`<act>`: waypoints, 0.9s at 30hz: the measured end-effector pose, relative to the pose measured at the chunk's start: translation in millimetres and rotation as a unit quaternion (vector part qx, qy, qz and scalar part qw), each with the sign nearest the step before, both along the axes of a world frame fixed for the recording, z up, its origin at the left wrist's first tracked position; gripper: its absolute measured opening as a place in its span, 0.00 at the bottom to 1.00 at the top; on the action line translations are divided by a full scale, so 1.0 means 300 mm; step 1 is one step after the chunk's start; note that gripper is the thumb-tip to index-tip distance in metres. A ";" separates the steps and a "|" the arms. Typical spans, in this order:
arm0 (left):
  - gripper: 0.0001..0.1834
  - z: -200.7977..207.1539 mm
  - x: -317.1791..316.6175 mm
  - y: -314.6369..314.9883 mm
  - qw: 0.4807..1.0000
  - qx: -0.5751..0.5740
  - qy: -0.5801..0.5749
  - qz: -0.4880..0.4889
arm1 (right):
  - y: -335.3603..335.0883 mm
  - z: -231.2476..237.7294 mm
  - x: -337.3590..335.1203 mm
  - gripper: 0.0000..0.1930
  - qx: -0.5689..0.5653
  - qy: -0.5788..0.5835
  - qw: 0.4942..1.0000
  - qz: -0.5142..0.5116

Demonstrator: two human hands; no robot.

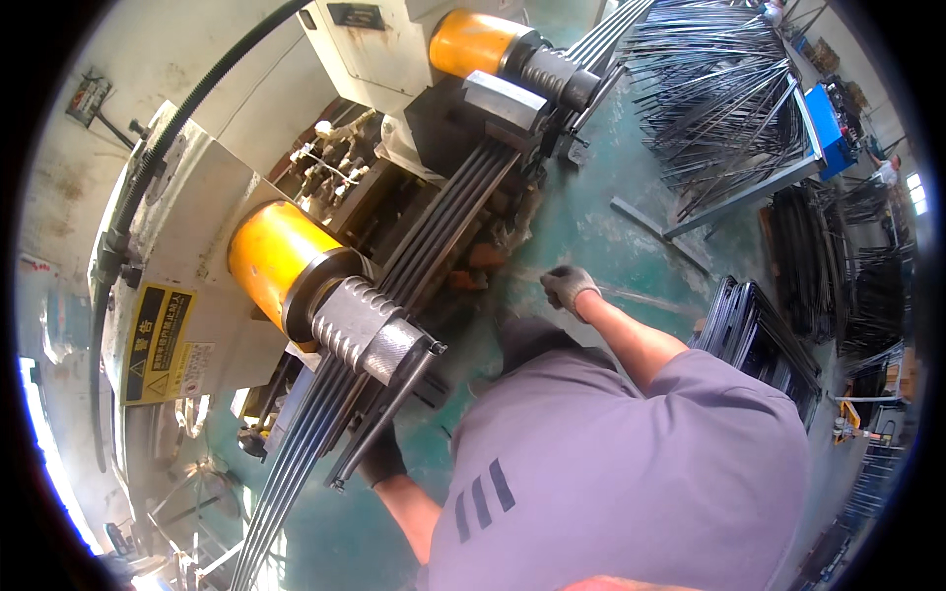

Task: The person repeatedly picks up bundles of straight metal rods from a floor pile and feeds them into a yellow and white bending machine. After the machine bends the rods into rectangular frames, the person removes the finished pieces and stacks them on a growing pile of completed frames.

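My left hand (382, 459), in a dark glove, is by the near end of the machine. Its fingers pass behind a short dark metal bar (382, 422) and are hidden, so I cannot tell whether they grip it. Beside that bar, several long parallel metal tubes (307, 440) run under a ribbed steel clamp head (367, 330) on an orange cylinder (286, 264). My right hand (570, 288), in a grey glove, hangs over the green floor to the right of the machine. Its fingers are curled in, and nothing shows in them.
Farther along the tubes stands a second orange cylinder (481, 44) with a steel block (505, 98) near it. A black corrugated hose (177, 123) arches over the machine's left side. At the right are a rack heaped with thin rods (714, 98) and stacked dark frames (754, 340).
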State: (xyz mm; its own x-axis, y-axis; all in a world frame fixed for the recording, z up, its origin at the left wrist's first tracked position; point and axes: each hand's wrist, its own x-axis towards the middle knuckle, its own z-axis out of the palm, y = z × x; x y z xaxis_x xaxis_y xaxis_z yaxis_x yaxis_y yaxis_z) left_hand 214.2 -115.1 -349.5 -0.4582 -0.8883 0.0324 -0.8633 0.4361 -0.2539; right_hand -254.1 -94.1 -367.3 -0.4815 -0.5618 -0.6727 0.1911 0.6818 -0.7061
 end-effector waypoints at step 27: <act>0.26 0.835 -0.136 -0.008 0.407 -0.252 0.782 0.400 | -0.548 0.494 0.145 0.10 -0.431 -0.406 0.785 -0.181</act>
